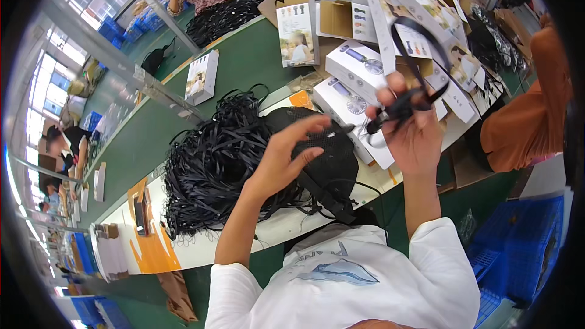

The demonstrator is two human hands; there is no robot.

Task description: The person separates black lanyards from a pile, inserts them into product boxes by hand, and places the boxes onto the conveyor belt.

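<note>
My right hand (415, 140) is raised over the boxes, its fingers closed around a black strap (420, 27). The strap loops up above the fingers, and its bunched lower part at the fingertips is blurred. My left hand (277, 158) is apart from it, empty, with thumb and fingers spread. It hovers above a black mesh item (335, 149), perhaps a bag, with a buckle and webbing. Just left of that lies a tangled heap of black straps (213, 170). White boxes printed with a handheld fan (354, 64) lie just beyond my hands.
More open and shut cartons (298, 30) are piled at the far right. A single box (202, 77) stands on the green belt (244, 64). A metal post (146, 85) rises beyond the white table. Blue crates (518, 250) are at right, near a person in brown (524, 109).
</note>
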